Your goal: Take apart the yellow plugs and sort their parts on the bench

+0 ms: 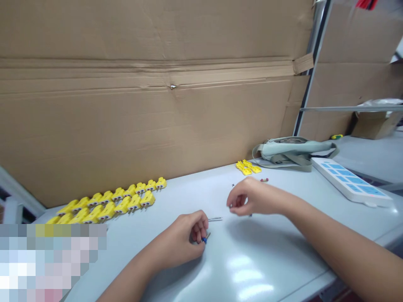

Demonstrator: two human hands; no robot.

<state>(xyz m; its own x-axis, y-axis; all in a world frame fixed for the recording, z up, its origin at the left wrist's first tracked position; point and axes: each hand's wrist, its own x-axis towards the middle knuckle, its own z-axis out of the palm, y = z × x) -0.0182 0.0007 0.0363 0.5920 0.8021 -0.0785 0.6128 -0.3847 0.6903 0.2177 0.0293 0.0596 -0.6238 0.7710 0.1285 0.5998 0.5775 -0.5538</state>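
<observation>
My left hand (185, 237) is closed low over the table, its thumb and fingers pinching a small blue part with a metal pin (204, 240). A thin silver metal rod (215, 219) sticks out beside its knuckles; whether the hand holds it or it lies on the table, I cannot tell. To the right, my right hand (245, 198) hovers above the table in a pinch. Something tiny may be between its fingertips, too small to name. Small metal bits (250, 215) lie under and behind this hand.
Two rows of yellow plugs (107, 209) stand at the left. Yellow plastic shells (248, 167) and a small red-ended part (264, 180) lie at the back, near a pale green bag (289, 151). A white case with blue panels (352, 180) is at right. Cardboard (151, 117) walls the back.
</observation>
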